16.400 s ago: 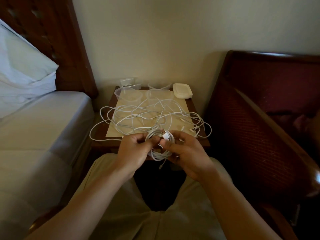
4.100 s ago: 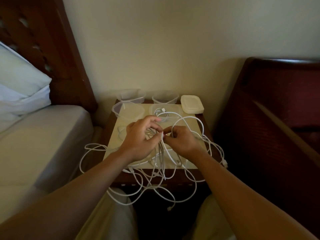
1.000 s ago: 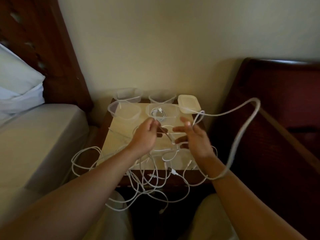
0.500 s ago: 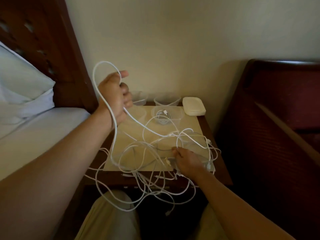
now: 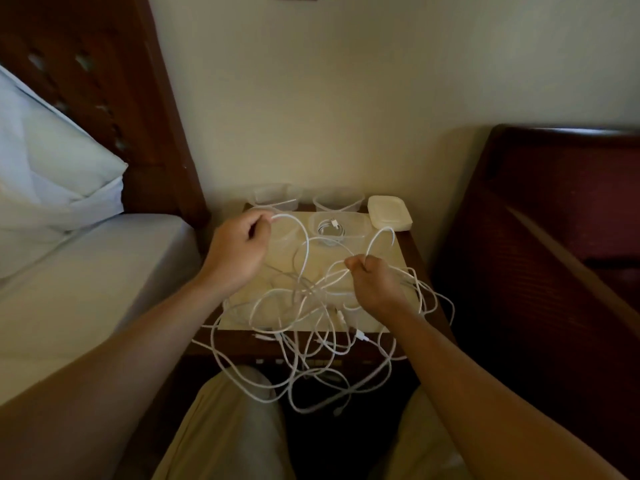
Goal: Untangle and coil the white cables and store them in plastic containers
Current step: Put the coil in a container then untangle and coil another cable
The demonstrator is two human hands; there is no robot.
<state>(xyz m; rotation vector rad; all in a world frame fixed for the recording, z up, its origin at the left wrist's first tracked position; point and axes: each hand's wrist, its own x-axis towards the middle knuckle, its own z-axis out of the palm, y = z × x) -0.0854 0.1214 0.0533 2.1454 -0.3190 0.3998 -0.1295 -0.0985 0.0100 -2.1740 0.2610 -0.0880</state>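
I see the left hand (image 5: 239, 252) and right hand (image 5: 375, 284) each gripping a strand of the tangled white cables (image 5: 311, 306) over the small wooden bedside table (image 5: 414, 247), near a clear plastic container (image 5: 337, 228) holding one coiled cable.

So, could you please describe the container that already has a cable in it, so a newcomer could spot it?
Find the small wooden bedside table. Near its back edge, the clear container sits left of the stacked white lids. Only it holds a coiled cable.
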